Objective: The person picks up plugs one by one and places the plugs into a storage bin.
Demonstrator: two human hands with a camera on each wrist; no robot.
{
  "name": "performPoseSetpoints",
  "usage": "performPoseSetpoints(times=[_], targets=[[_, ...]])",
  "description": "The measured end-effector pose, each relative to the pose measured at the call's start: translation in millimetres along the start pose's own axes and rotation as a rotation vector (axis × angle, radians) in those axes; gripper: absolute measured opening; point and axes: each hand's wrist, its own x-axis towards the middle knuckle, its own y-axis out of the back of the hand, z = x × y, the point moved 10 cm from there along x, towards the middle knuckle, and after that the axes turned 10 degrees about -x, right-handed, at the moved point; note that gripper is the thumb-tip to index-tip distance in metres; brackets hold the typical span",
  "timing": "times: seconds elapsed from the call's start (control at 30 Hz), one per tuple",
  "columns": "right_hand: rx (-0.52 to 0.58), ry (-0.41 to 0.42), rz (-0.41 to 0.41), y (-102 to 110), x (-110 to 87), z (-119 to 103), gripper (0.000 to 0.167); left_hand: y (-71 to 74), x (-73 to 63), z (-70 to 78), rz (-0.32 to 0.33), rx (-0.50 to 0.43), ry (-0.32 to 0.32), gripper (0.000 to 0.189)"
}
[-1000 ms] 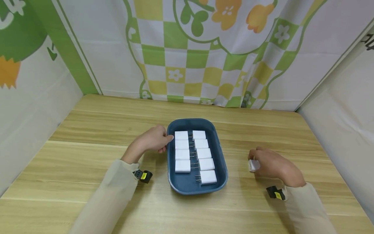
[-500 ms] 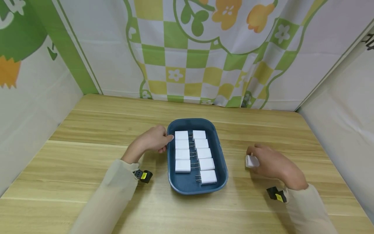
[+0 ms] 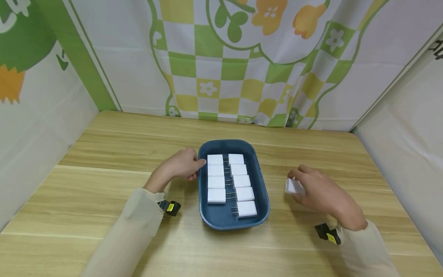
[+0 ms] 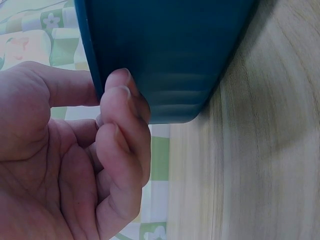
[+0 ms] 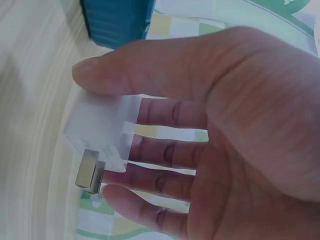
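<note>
My left hand [image 3: 178,166] grips the left wall of a dark blue plastic tub [image 3: 218,220], thumb over the rim. In the left wrist view its curled fingers [image 4: 120,150] lie against the outer wall. Several white phone chargers [image 3: 216,181] lie in the tub in two columns, their metal prongs facing inward. To the right of the tub, my right hand [image 3: 322,194] holds another white charger [image 3: 294,187] between thumb and fingers. Two flat metal prongs [image 5: 87,169] stick out of that charger in the right wrist view.
A light wooden table [image 3: 138,246] carries the tub. Behind it hangs a green-and-yellow checked curtain [image 3: 233,69], with white fabric [image 3: 405,127] at the right side. Each wrist wears a small black camera [image 3: 173,208].
My right hand has moved slightly left with the charger, which has turned a little in its grasp. My left hand and the tub stay in place.
</note>
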Motion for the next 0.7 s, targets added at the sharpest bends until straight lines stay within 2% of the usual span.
performPoseSetpoints(times=[0.7], targets=[[-0.09, 0.057, 0.088, 19, -0.1, -28, 0.044, 0.0, -0.7, 1.5, -0.006, -0.023, -0.001, 0.042]])
